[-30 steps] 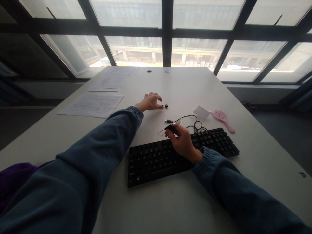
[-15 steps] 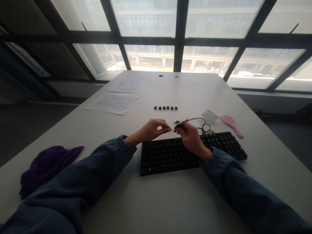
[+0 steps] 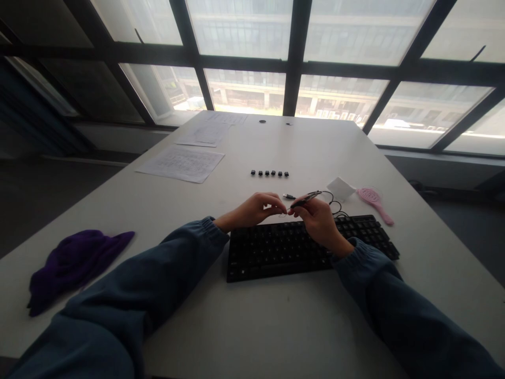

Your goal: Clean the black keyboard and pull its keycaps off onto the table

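Observation:
My right hand (image 3: pixel 317 221) is closed around a small dark keycap puller (image 3: pixel 305 200), above the back edge of a black keyboard (image 3: pixel 276 250). The tool's metallic end points up and to the right. Thin wire shows at its other end, between the two hands. With thumb and fingers pinched together, my left hand (image 3: pixel 258 209) is at that wire; the exact contact is too small to make out. Beyond the hands, several black keycaps (image 3: pixel 267 173) stand in a row on the white table (image 3: pixel 252 326).
Behind the right hand lie the keyboard's cable (image 3: pixel 331 198) and its USB plug (image 3: pixel 289 196). Farther right are a white paper piece (image 3: pixel 341 188) and a pink hairbrush (image 3: pixel 374 203). Printed sheets (image 3: pixel 183 163) lie at far left, a purple cloth hat (image 3: pixel 77 266) at near left.
Both hands have shifted slightly to the right together. The keycap puller has turned a little in my right hand, and the head view has moved slightly.

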The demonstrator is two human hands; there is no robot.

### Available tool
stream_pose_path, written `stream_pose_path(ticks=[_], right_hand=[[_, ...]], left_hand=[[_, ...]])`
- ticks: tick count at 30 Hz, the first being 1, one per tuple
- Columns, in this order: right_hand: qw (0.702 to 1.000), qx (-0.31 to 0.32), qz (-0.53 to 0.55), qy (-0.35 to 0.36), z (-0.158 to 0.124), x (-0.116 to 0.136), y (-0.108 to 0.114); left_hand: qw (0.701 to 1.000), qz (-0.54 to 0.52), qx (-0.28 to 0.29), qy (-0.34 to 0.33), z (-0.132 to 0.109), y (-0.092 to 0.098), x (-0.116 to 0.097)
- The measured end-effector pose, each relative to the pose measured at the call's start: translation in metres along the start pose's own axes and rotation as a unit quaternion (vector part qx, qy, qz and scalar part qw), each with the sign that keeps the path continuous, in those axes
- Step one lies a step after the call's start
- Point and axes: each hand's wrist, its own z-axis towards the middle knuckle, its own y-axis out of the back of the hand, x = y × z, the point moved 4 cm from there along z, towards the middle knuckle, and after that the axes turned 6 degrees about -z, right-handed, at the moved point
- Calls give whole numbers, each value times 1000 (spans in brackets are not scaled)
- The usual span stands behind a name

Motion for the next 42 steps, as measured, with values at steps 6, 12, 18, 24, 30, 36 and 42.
stream_pose_path(ticks=[6, 12, 18, 24, 30, 36, 42], right_hand=[[997, 66, -29, -3, 2, -1, 3], [981, 91, -151, 80, 1, 7, 2], [973, 117, -160, 117, -1, 8, -4], [966, 138, -192, 107, -5, 8, -6], [967, 122, -200, 103, -7, 6, -6], [968, 95, -212, 96, -10, 1, -6], [967, 60, -216, 123, -14, -9, -6]], left_hand=[[992, 117, -4, -39, 0, -10, 5], [977, 202, 34, -54, -4, -16, 9], [973, 212, 54, -70, -6, -18, 11], [985, 161, 59, -34, -6, -15, 9], [991, 90, 51, 84, -8, -22, -2], [979, 142, -51, 134, -13, -39, -5], [981, 141, -71, 112, -15, -44, 7]])
